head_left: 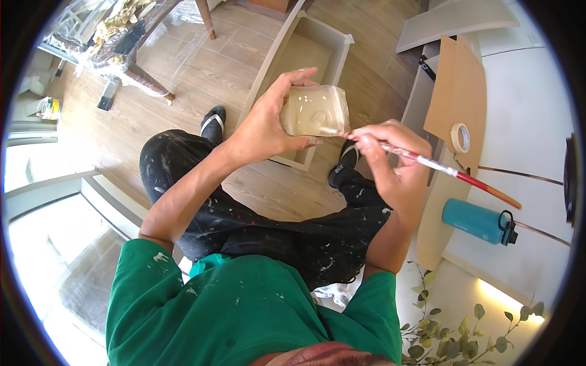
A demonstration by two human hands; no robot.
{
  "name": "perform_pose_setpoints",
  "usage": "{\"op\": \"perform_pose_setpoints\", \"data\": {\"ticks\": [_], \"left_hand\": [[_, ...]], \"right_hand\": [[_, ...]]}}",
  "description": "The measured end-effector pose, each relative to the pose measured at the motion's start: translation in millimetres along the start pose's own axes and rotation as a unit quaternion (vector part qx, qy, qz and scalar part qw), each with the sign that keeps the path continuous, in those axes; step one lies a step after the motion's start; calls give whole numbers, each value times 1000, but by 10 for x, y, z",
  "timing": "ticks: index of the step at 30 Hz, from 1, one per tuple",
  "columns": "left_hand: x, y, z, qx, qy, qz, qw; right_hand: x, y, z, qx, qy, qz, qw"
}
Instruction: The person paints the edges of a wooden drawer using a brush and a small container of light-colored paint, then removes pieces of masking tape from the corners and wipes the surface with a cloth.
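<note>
My left hand (265, 125) is wrapped round a small squarish tub of cream-coloured paint (312, 108), its fingers along the far side and the thumb on the near side. From the right, my right hand (395, 155) pinches a slim paintbrush (467, 178) with a red and white handle ending in orange-brown. The brush's working end reaches the tub's near right corner; its bristles are hard to make out. Beneath the tub, a cream drawer-like box (339, 58) lies on the wooden floor, partly hidden by my hands.
To the right, brown cardboard (455, 100) bears a tape roll (460, 138) near a teal bottle (473, 219) lying on its side. A plastic-covered table (137, 52) stands far left. Leafy branches (458, 341) rise at lower right. My feet flank the box.
</note>
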State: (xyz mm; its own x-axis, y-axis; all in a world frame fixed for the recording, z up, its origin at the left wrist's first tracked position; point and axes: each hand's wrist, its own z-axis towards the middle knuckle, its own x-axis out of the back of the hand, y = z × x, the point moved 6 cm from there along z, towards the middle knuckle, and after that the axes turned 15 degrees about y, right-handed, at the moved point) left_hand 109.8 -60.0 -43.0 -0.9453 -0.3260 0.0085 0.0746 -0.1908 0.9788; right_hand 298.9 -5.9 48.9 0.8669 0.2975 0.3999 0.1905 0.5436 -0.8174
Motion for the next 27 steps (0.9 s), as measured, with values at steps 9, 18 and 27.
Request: {"op": "perform_pose_setpoints", "data": {"ticks": [9, 18, 27], "left_hand": [[-12, 36, 8, -23, 0, 22, 999], [-27, 47, -5, -15, -9, 1, 1000], [-16, 5, -13, 11, -2, -17, 1000]], "right_hand": [[63, 122, 27, -14, 77, 3, 997], [-50, 167, 37, -5, 74, 24, 997], [-125, 141, 57, 5, 44, 36, 998]]}}
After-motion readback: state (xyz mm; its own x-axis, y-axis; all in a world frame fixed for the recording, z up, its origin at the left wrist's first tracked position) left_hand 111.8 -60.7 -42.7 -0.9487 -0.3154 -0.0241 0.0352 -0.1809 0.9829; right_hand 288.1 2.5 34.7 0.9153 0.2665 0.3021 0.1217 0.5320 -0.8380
